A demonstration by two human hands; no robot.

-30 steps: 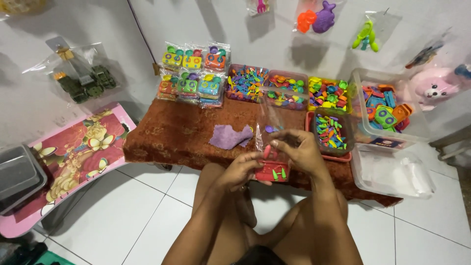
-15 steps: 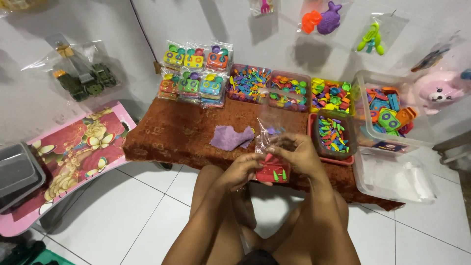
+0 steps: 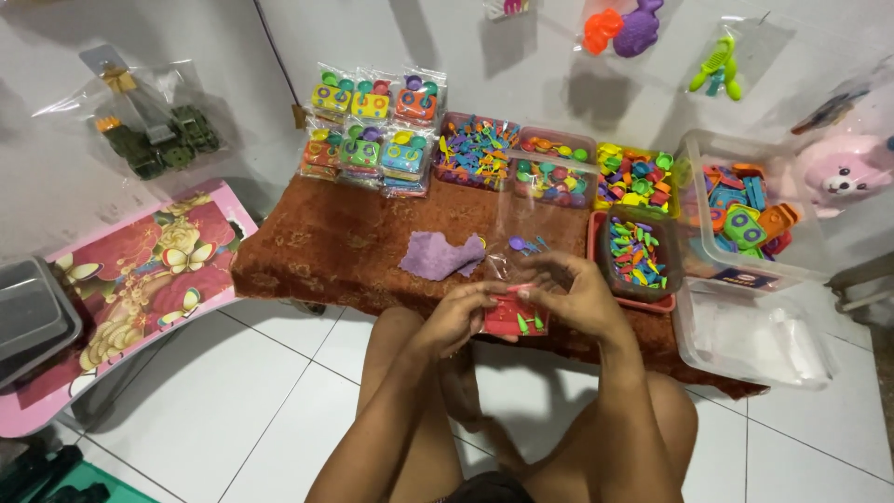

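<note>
Left hand [image 3: 458, 319]: pinching the clear bag [image 3: 523, 250] at its lower edge.
Right hand [image 3: 575, 296]: gripping the same bag.
Risk: loose hold tips small toy pieces [image 3: 525, 321] onto the worktop [image 3: 335, 251].

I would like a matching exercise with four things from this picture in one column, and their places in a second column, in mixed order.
Things:
1. purple cloth
2. clear bag with a red toy
3. pink plush animal
4. grey bin

Places:
A. at the far left, on the flowered pink table
B. flat on the brown tablecloth, left of the hands
C. at the far right, by the wall
D. between the left hand and the right hand

Pairs: 1-B, 2-D, 3-C, 4-A
</note>
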